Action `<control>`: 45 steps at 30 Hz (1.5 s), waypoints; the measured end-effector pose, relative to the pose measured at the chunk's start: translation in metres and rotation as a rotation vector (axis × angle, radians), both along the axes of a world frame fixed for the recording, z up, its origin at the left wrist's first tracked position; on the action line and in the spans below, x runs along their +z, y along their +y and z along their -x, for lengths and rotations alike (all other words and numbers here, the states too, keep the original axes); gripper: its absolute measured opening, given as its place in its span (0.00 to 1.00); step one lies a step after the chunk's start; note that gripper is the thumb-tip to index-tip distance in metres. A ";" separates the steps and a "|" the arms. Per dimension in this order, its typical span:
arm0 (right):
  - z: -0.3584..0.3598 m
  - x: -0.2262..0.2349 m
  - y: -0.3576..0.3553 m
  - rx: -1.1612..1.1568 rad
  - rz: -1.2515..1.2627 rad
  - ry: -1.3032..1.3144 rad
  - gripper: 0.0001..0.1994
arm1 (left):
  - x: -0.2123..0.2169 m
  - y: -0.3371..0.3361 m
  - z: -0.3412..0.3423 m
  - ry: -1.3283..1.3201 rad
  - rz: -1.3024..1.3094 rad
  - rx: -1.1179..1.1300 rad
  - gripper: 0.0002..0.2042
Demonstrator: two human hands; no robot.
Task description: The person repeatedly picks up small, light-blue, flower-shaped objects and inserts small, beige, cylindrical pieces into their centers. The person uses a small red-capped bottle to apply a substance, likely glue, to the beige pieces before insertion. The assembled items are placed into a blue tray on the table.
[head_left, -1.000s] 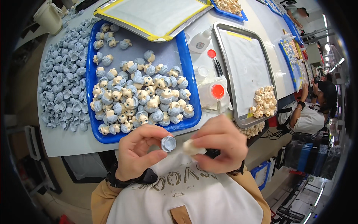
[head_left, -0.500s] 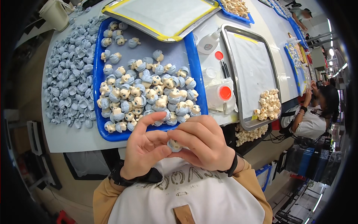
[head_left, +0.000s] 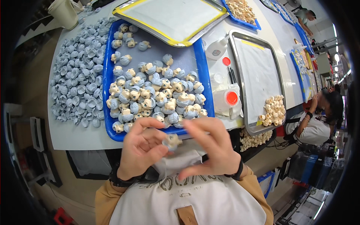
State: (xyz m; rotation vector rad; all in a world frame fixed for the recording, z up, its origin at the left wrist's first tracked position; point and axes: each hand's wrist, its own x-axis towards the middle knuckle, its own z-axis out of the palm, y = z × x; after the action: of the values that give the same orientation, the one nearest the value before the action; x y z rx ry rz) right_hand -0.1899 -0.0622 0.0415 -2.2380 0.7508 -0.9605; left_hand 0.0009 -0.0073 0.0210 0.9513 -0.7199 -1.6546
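Note:
Between the thumb and fingers of my left hand (head_left: 142, 148) is a small doll head (head_left: 172, 143), pale with a light blue hair piece, held just in front of the table edge. My right hand (head_left: 212, 146) is off it, thumb and fingers spread wide and a little blurred, nothing visible in it. Just beyond both hands, a blue tray (head_left: 107, 93) holds many similar doll heads with blue hair, crowded toward its near side. Left of that tray lies a broad heap of loose light blue hair shells (head_left: 77, 86).
A metal tray (head_left: 245, 93) to the right carries pale head parts (head_left: 272, 110) at its near end. Between the trays stand a white bottle (head_left: 216, 49) and a red-topped container (head_left: 231, 98). A yellow-taped tray (head_left: 172, 18) overhangs the blue one. Another person (head_left: 315, 116) sits at right.
My right hand has let go of the doll head and opened, moving slightly right. The left hand keeps the head. The whole view has shifted a little.

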 end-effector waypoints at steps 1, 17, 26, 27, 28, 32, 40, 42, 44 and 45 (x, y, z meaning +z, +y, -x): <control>0.007 -0.001 0.002 -0.041 -0.003 -0.004 0.37 | 0.001 -0.002 -0.005 -0.120 0.045 0.045 0.19; 0.031 -0.016 0.014 -0.270 -0.038 -0.014 0.33 | -0.012 0.065 -0.206 -1.759 0.083 0.685 0.33; 0.024 -0.008 0.009 -0.233 -0.020 0.057 0.29 | -0.009 0.031 -0.278 -1.577 0.074 0.202 0.30; 0.028 -0.008 0.010 -0.237 -0.030 0.056 0.28 | -0.011 0.032 -0.274 -1.583 0.063 0.206 0.29; 0.029 -0.013 0.010 -0.249 -0.044 0.029 0.27 | -0.013 0.032 -0.270 -1.588 0.051 0.211 0.28; 0.029 -0.014 0.009 -0.228 -0.040 0.064 0.26 | -0.022 0.045 -0.249 -1.892 0.135 0.217 0.24; 0.022 -0.012 0.011 -0.157 -0.067 0.035 0.22 | -0.036 0.049 -0.235 -1.999 -0.013 0.382 0.18; 0.021 -0.012 0.010 -0.139 -0.095 0.015 0.21 | -0.040 0.051 -0.238 -2.039 0.083 0.368 0.16; 0.023 -0.017 0.003 -0.087 -0.092 0.005 0.20 | -0.045 0.056 -0.241 -2.010 0.122 0.447 0.13; 0.023 -0.016 0.003 -0.070 -0.098 0.004 0.20 | -0.052 0.056 -0.248 -2.034 0.176 0.459 0.13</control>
State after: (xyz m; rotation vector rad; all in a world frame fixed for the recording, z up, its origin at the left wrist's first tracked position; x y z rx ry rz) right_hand -0.2134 -0.0591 0.0258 -2.1425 0.8648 -0.9317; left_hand 0.2490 0.0489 -0.0314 2.2725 -1.6083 0.3117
